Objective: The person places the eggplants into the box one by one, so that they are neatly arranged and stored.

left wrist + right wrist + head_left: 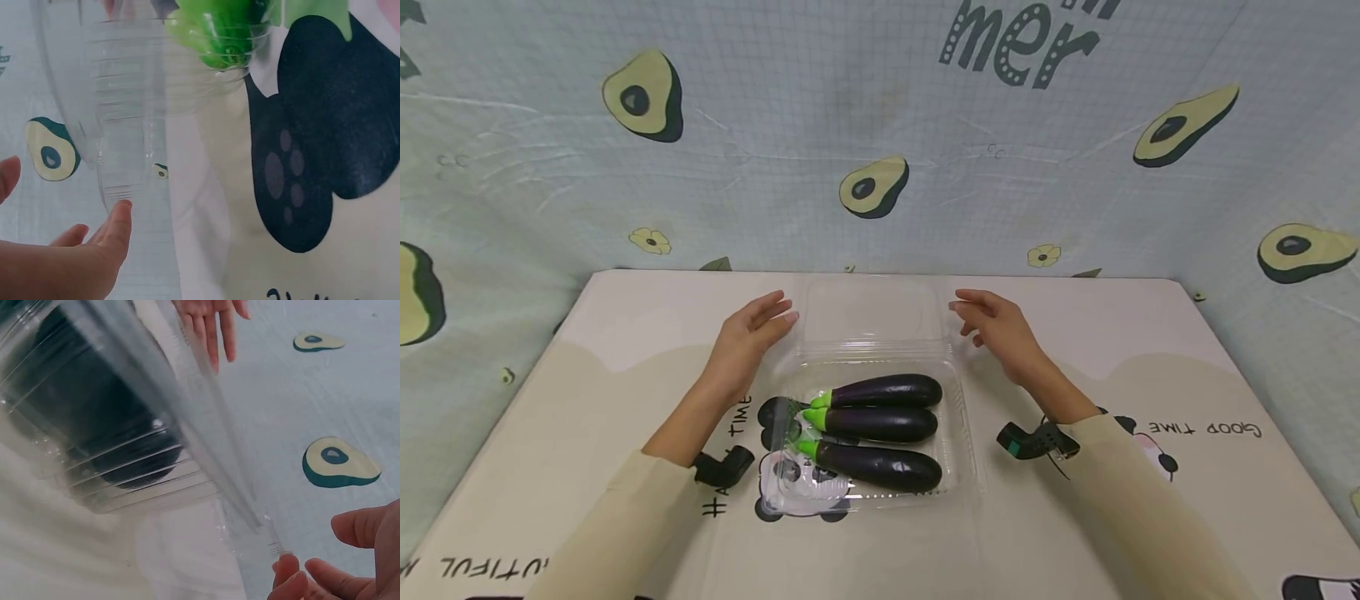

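Note:
A clear plastic clamshell box [964, 433] lies on the table with its lid [874, 312] folded back toward the wall. Inside, three dark purple eggplants [883, 467] with green caps lie side by side, caps to the left. My left hand [747, 337] is beside the lid's left edge, fingers loosely extended; in the left wrist view a fingertip [124, 205] is right at the lid's corner. On the other side, my right hand [1000, 329] has its thumb apart from its bent fingers. The right wrist view shows its fingertips [286, 564] right at the lid's edge.
A pale printed cloth [1075, 517] with panda drawings and lettering covers the table [647, 317]. Behind it hangs a light curtain [760, 192] with avocado prints. Black wrist camera mounts [1033, 440] stick out from both wrists beside the box.

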`<state>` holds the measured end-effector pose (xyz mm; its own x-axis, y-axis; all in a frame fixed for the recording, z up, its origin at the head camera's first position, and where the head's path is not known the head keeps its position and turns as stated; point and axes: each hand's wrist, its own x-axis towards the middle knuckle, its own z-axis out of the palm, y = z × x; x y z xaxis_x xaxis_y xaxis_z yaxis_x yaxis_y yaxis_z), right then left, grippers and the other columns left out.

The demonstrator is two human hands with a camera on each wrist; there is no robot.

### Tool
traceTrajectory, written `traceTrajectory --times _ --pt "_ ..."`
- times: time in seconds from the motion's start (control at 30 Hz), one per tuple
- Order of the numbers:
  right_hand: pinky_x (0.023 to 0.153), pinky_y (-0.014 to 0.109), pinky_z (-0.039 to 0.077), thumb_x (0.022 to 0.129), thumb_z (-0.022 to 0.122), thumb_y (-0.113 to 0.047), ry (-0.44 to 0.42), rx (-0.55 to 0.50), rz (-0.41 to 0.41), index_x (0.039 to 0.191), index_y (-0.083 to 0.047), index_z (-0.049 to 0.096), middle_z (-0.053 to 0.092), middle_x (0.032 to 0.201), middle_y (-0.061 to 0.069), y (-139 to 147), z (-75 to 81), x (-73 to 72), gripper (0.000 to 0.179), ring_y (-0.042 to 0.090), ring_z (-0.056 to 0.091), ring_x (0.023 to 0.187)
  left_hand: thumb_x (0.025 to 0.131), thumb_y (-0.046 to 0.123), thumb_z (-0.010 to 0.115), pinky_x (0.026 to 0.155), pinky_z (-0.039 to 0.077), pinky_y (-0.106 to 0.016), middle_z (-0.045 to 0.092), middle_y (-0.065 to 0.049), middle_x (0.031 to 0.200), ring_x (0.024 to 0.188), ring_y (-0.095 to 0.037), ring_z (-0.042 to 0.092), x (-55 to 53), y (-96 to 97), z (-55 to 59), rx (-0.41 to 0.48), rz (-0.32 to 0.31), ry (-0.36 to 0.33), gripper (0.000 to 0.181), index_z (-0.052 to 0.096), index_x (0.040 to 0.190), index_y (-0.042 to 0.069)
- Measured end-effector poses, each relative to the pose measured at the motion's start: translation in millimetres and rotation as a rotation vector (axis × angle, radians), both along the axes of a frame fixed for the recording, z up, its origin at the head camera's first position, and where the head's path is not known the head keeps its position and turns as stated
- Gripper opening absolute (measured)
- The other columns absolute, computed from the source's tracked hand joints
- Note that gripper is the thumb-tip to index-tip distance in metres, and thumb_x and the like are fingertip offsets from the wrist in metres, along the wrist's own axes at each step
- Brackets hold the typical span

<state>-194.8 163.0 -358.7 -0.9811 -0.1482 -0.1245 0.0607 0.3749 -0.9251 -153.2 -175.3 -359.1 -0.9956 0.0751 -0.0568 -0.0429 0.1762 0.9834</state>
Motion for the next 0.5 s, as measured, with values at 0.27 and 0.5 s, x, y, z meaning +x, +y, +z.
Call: traceTrajectory --times 0.27,0.5 --pt "0.078 0.033 0.050 0.098 0.054 -0.029 0.024 -0.078 0.023 0.139 -0.006 0.047 0.056 0.131 0.015 3 11.9 5.5 0.047 0.026 0.059 0.091 0.097 0.020 0.056 0.109 0.031 -0.040 0.038 -0.016 0.148 0.132 -0.027 0.040 3.9 -1.1 11.5 0.019 -0.003 0.044 0.063 0.027 0.149 0.000" --pt "0.075 0.023 0.051 0.099 0.052 -0.023 0.051 -0.161 0.055 0.142 -0.004 0.041 0.053 0.135 0.014 4 16.0 10.7 0.048 0.018 0.062 0.092 0.098 0.023 0.055 0.094 0.045 -0.028 0.043 -0.014 0.145 0.125 -0.026 0.047 6.6 -5.2 20.1 0.013 -0.007 0.070 0.060 0.030 0.148 0.000"
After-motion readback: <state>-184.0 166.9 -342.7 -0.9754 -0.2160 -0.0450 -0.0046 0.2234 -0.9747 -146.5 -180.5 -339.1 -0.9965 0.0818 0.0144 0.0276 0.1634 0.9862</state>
